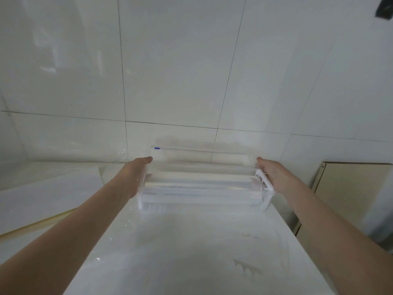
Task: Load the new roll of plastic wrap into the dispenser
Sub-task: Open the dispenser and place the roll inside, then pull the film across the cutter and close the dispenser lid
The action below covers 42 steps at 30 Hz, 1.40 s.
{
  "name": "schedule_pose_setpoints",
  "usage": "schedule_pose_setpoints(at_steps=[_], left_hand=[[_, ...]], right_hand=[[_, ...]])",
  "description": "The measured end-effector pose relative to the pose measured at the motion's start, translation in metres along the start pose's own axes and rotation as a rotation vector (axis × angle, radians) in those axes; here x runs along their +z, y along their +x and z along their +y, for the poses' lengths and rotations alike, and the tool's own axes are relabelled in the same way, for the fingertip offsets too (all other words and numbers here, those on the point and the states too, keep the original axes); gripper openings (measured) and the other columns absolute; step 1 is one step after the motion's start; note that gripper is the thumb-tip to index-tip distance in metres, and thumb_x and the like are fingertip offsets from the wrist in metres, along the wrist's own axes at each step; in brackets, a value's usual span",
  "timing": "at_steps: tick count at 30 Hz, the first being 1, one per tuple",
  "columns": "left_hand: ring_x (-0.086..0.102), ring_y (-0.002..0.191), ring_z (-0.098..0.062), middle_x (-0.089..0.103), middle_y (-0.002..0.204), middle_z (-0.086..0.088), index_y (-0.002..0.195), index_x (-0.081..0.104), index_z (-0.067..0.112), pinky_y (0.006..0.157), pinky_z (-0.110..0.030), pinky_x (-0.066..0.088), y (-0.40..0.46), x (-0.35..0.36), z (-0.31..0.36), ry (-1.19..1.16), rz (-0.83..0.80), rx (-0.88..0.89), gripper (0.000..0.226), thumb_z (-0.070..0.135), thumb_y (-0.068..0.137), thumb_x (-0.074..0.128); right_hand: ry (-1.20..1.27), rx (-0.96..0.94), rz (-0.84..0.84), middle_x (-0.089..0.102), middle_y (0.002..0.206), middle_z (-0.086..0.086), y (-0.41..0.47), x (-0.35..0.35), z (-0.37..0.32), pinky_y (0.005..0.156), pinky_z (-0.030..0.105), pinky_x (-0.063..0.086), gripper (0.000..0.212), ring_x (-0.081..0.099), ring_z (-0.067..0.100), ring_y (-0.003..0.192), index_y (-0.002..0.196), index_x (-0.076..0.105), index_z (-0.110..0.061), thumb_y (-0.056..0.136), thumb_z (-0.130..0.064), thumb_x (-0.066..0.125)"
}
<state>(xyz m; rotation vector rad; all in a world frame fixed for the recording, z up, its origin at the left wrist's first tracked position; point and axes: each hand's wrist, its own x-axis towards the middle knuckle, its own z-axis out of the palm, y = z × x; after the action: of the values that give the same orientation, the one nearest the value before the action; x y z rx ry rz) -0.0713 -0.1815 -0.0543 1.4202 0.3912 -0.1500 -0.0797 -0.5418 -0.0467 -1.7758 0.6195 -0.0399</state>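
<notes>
"Where is the dispenser (202, 188)?"

"It sits on the white surface (191, 252), at the far end, close to the tiled wall (191, 71). My left hand (136, 175) is against its left end. My right hand (271, 174) is against its right end."

"Are you squeezing it?"

"My left hand lies flat along the end, fingers straight. My right hand is on the white end piece, but I cannot tell if my fingers curl around it. They are hidden behind the end."

"And the roll (200, 182)?"

"I think I see a pale, long roll lying inside, from one end to the other. Everything is white and blurry, so I am not sure it is all the way in."

"Will it be hard to hold?"

"I think the dispenser is light and stiff, and made of smooth plastic, so it could slip. The clear lid looks thin and may bend. The wrap itself is soft and clingy. The best place to hold is the two hard ends, one hand on each, not the thin clear middle."
</notes>
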Motion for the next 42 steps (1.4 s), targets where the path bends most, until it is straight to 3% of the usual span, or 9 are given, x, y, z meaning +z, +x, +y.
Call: schedule_pose_setpoints(at_steps=[5, 9, 13, 20, 24, 27, 32, 37, 42], left_hand=[[0.047, 0.13, -0.022, 0.05, 0.141, -0.002, 0.128, 0.055, 0.015, 0.115, -0.039, 0.031, -0.004, -0.002, 0.004, 0.006, 0.006, 0.038, 0.045, 0.042, 0.093, 0.05], [0.054, 0.111, -0.018, 0.059, 0.122, 0.007, 0.118, 0.059, 0.022, 0.106, -0.033, 0.037, -0.007, -0.005, 0.005, -0.067, -0.001, 0.106, 0.039, 0.044, 0.098, 0.035], [0.058, 0.091, -0.016, 0.065, 0.103, 0.007, 0.092, 0.062, 0.023, 0.102, -0.032, 0.042, -0.01, -0.009, 0.004, -0.17, -0.016, 0.117, 0.037, 0.041, 0.1, 0.031], [0.058, 0.075, -0.012, 0.063, 0.085, 0.005, 0.088, 0.06, 0.019, 0.098, -0.032, 0.044, -0.016, -0.012, 0.006, -0.274, -0.066, 0.104, 0.029, 0.037, 0.099, 0.041], [0.056, 0.078, -0.018, 0.06, 0.094, 0.0, 0.09, 0.064, 0.016, 0.075, -0.028, 0.044, -0.02, -0.016, 0.004, -0.232, -0.053, 0.116, 0.011, 0.015, 0.092, 0.053], [0.051, 0.072, -0.018, 0.055, 0.099, -0.004, 0.102, 0.063, 0.012, 0.079, -0.032, 0.042, -0.022, -0.021, 0.001, -0.185, -0.052, 0.14, 0.014, 0.01, 0.091, 0.054], [0.054, 0.087, -0.019, 0.059, 0.107, -0.008, 0.115, 0.062, 0.015, 0.07, -0.026, 0.039, -0.031, -0.026, -0.008, 0.099, -0.069, 0.294, 0.03, 0.0, 0.091, 0.049], [0.046, 0.129, -0.02, 0.052, 0.139, 0.002, 0.116, 0.066, 0.019, 0.1, -0.024, 0.033, -0.04, -0.032, -0.011, 0.732, 0.073, 0.723, 0.028, 0.01, 0.093, 0.053], [0.057, 0.111, -0.026, 0.069, 0.108, -0.007, 0.106, 0.071, 0.008, 0.096, -0.025, 0.041, -0.056, -0.022, -0.023, 0.998, -0.034, 0.997, 0.024, 0.006, 0.093, 0.051]], right_hand=[[0.247, -0.086, 0.009, 0.06, 0.094, 0.0, -0.01, 0.0, -0.006, 0.061, 0.029, 0.042, 0.029, 0.053, 0.016, 0.074, 0.089, 0.056, -0.013, 0.099, -0.035, 0.04], [0.375, -0.132, -0.024, 0.062, 0.092, 0.001, -0.019, -0.005, -0.006, 0.071, 0.028, 0.045, 0.042, 0.058, 0.017, 0.081, 0.107, 0.058, -0.015, 0.099, -0.047, 0.03], [0.434, -0.166, -0.071, 0.063, 0.095, 0.003, -0.025, -0.01, -0.002, 0.075, 0.027, 0.046, 0.047, 0.06, 0.017, 0.084, 0.093, 0.061, -0.015, 0.098, -0.051, 0.031], [0.512, -0.134, -0.11, 0.062, 0.1, 0.007, -0.037, -0.017, -0.001, 0.095, 0.034, 0.041, 0.058, 0.057, 0.022, 0.103, 0.092, 0.059, -0.008, 0.096, -0.057, 0.028], [0.442, -0.13, -0.147, 0.062, 0.1, 0.011, -0.043, -0.019, 0.008, 0.085, 0.033, 0.047, 0.041, 0.059, 0.024, 0.099, 0.095, 0.062, -0.008, 0.095, -0.046, 0.045], [0.376, -0.191, -0.199, 0.055, 0.1, 0.007, -0.047, -0.021, 0.014, 0.075, 0.031, 0.046, 0.018, 0.058, 0.022, 0.085, 0.104, 0.062, -0.011, 0.09, -0.022, 0.06], [0.219, -0.328, -0.159, 0.057, 0.122, 0.002, -0.055, -0.017, 0.03, 0.086, 0.02, 0.04, 0.036, 0.05, 0.017, 0.118, 0.129, 0.055, -0.004, 0.092, -0.001, 0.052], [-0.15, -0.584, -0.001, 0.046, 0.143, 0.0, -0.062, -0.012, 0.036, 0.108, 0.023, 0.029, 0.029, 0.038, 0.007, 0.134, 0.121, 0.063, -0.009, 0.095, -0.006, 0.051], [-0.432, -0.747, -0.142, 0.056, 0.128, -0.008, -0.086, 0.0, 0.027, 0.109, 0.016, 0.026, 0.023, 0.041, 0.002, 0.13, 0.109, 0.072, -0.013, 0.087, -0.014, 0.066]])
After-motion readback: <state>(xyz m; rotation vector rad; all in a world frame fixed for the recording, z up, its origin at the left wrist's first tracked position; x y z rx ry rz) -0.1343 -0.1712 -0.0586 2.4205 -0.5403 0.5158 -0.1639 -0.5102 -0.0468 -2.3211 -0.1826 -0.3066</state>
